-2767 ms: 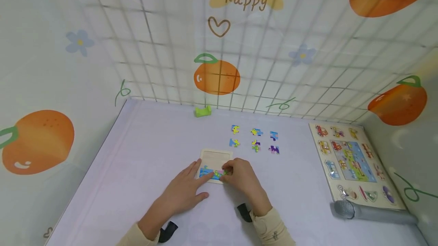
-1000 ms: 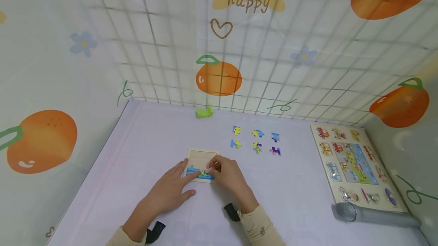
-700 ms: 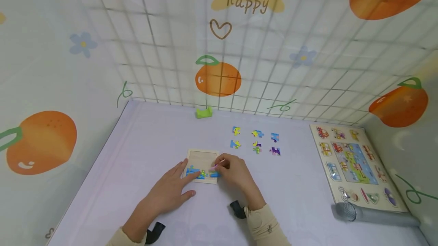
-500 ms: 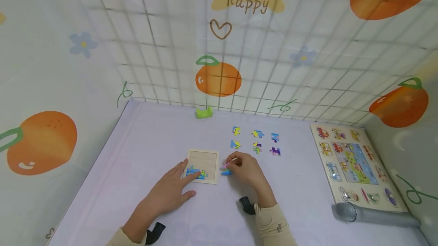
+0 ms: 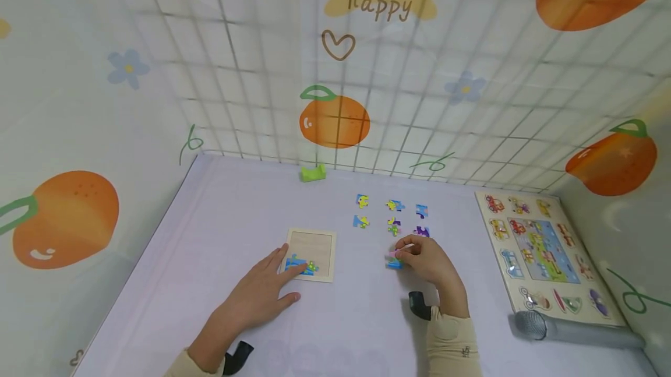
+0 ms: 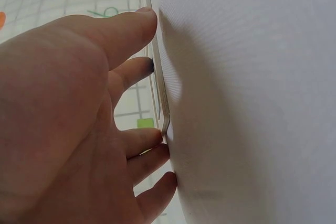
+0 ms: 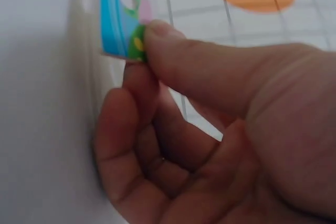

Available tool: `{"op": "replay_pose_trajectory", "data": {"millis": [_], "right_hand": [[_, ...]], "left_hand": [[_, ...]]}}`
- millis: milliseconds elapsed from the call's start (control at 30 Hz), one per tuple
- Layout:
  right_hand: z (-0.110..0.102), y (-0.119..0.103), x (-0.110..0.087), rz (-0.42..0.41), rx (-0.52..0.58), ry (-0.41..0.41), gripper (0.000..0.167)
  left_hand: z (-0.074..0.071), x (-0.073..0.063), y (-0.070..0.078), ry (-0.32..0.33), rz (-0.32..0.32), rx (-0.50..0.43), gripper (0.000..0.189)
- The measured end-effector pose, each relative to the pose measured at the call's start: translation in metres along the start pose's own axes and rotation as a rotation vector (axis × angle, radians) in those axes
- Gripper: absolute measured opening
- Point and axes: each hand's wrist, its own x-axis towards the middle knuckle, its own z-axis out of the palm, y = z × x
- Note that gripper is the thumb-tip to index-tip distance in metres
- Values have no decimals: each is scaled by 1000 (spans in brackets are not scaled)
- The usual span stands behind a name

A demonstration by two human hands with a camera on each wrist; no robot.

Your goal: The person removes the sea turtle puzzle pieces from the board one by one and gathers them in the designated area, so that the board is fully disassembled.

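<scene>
My right hand (image 5: 431,260) pinches a jigsaw piece (image 5: 394,260) between thumb and fingers, right of the tray. In the right wrist view that piece (image 7: 116,22) is blue, green and pink. My left hand (image 5: 257,289) rests with spread fingers at the left side of a small wooden puzzle tray (image 5: 334,254), its index fingertip on joined blue-green pieces (image 5: 301,265) in the lower left corner. From the left wrist, the tray (image 6: 160,77) appears edge-on beyond the left hand (image 6: 89,114). Two rows of loose jigsaw pieces (image 5: 394,205) lie beyond; the right hand partly covers a purple one (image 5: 421,231).
A larger wooden picture-puzzle board (image 5: 542,254) lies at the right, with a grey microphone (image 5: 576,329) along its near edge. A green block (image 5: 313,173) stands near the back edge by the printed curtain (image 5: 262,74).
The tray and left hand shifted left early on, then stayed still. My right hand has lifted a jigsaw piece from the tray's lower right and carried it rightward, below the loose pieces.
</scene>
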Motion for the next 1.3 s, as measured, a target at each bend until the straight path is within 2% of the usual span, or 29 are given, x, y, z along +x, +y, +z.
{"op": "replay_pose_trajectory", "data": {"millis": [267, 500, 800, 1300], "right_hand": [[-22, 25, -6, 65, -28, 37, 14], [-33, 35, -10, 100, -49, 64, 18], [-33, 37, -10, 162, -61, 102, 14], [-30, 34, -9, 211, -136, 174, 12]], "left_hand": [[2, 1, -1, -2, -6, 1, 58], [1, 1, 0, -24, -27, 4, 58], [0, 2, 1, -20, -25, 11, 59], [0, 2, 1, -31, -24, -11, 59]]}}
